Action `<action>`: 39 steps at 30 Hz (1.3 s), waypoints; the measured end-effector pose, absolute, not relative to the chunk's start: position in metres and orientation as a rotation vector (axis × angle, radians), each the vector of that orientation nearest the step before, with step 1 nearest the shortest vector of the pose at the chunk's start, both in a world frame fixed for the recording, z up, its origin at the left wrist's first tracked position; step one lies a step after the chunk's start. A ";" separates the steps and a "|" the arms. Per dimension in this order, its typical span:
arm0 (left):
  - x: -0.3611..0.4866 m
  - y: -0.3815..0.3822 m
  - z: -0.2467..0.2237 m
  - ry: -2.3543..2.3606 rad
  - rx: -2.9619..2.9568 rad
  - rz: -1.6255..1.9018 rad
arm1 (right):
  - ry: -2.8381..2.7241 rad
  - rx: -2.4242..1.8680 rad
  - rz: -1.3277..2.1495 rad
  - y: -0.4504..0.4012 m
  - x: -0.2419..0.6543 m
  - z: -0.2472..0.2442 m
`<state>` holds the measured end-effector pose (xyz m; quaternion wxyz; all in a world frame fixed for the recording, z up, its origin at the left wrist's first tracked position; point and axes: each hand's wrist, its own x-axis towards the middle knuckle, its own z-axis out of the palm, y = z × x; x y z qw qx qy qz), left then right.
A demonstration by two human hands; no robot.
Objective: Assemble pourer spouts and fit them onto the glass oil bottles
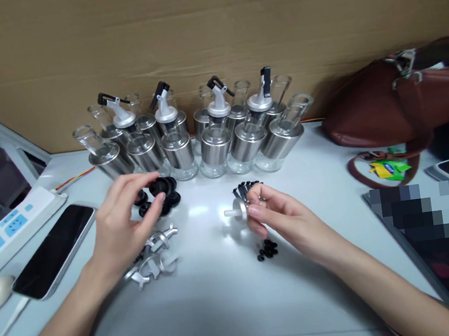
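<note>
My left hand (122,218) pinches a black rubber stopper (158,187) between thumb and fingers, just over a small heap of black stoppers (173,197). Closed on a silver pourer head (239,210), my right hand (276,210) holds it sideways, its clear tube pointing left. Several more silver pourer heads (154,264) lie beside my left wrist. Behind my right fingertips is a row of small dark-tipped levers (243,190), partly covered. Little black caps (269,250) sit in a pile below that hand.
Glass bottles with steel sleeves (216,150) stand in rows along the cardboard back wall (206,23); several front ones carry pourers. At left are a phone (56,248) and a power strip (11,229). On the right are a brown bag (380,100) and a green-yellow packet (390,170).
</note>
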<state>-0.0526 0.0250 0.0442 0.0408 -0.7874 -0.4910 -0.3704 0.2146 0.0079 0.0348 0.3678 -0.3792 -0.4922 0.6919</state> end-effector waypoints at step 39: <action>-0.023 -0.008 0.039 -1.458 -3.300 -1.487 | -1.746 -1.097 1.626 -0.008 0.203 0.040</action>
